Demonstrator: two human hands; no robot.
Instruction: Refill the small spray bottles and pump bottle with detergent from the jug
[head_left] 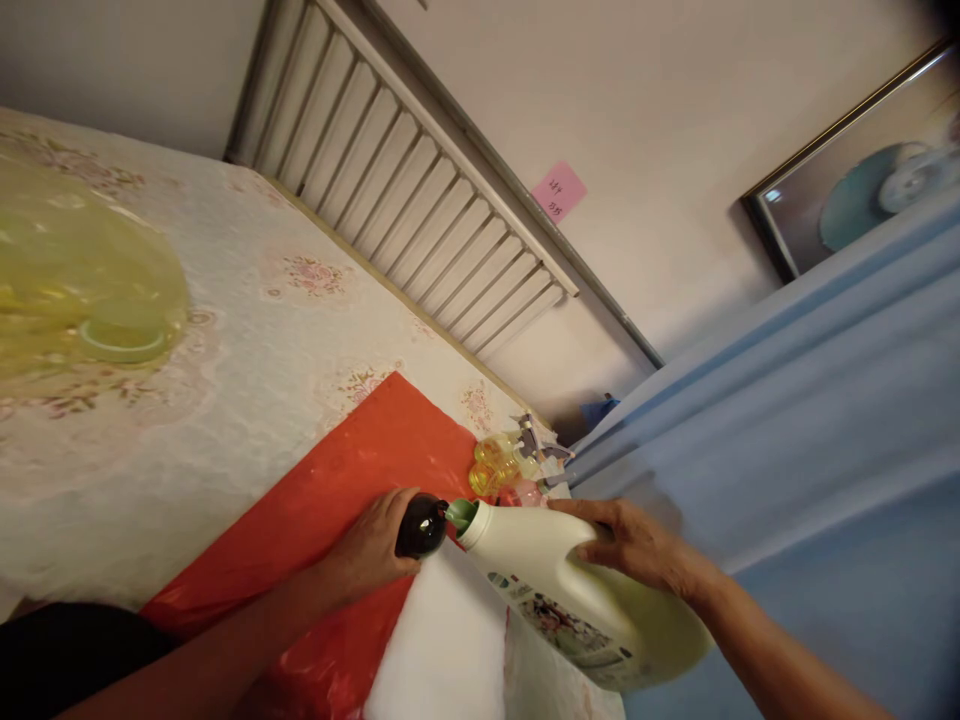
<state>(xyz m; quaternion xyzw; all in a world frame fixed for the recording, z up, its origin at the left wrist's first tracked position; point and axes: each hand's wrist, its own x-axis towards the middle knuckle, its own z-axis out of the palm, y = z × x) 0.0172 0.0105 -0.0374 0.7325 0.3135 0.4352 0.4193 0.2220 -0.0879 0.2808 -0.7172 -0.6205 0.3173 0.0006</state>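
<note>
The left hand [375, 545] wrapped round a dark bottle [420, 526] above the red sheet [394, 440]; the right hand [630, 545] gripped a tilted jug [581, 605] beside it.

Apparently a home, flowered tablecloth [255, 400], radiator [420, 195], blue cloth [787, 430]

And here's the table, dressed in a pale flowered cloth [247, 450]! Out on the left sits a see-through yellow-green object [90, 270], too blurred to name. Across the middle, a glossy red sheet [390, 440], slanting, a white piece [442, 640] at its edge. Far corner: a yellow container [495, 465] beside something pink [523, 493]!
</note>
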